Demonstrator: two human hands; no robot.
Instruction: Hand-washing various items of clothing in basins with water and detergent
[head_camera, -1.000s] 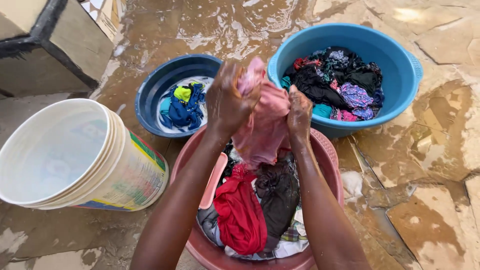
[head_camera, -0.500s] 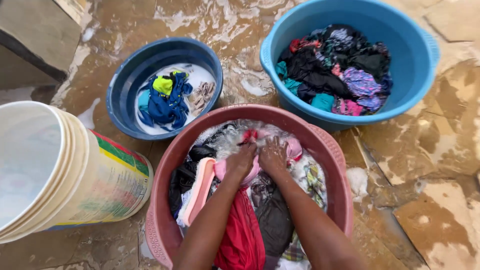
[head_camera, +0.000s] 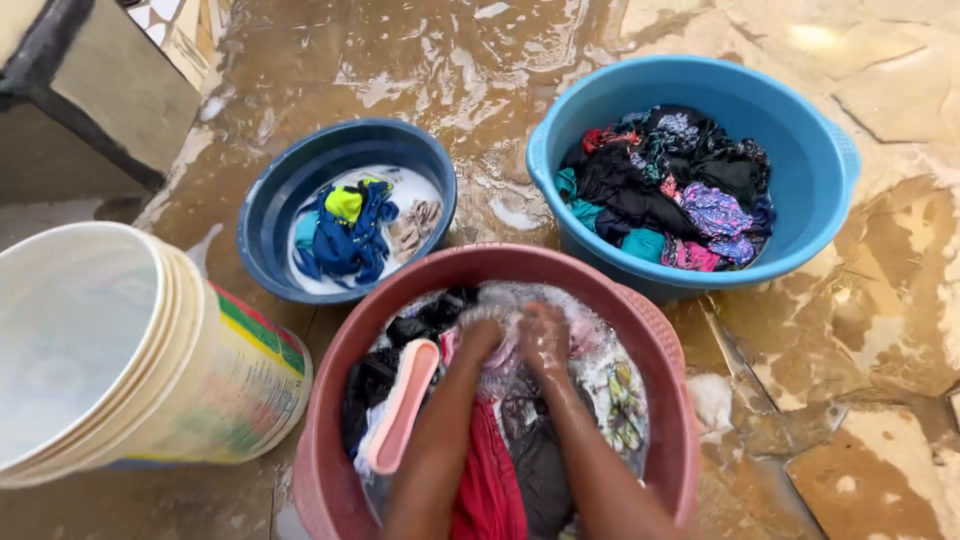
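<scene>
Hands are working together at the far side of the pink basin (head_camera: 330, 400): left hand (head_camera: 478, 342) and right hand (head_camera: 545, 335) are clenching a pale pink cloth (head_camera: 505, 358) in suds. Water may be slopping over the rim if scrubbing gets rougher.

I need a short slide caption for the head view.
Both hands plunge a pink garment into a soapy maroon basin.

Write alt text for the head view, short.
Both hands, left hand and right hand, are plunged into soapy water in a pink basin full of clothes. Behind it sit a dark blue basin and a light blue basin, each holding clothes, with a white bucket on its side at left on the wet floor.
</scene>
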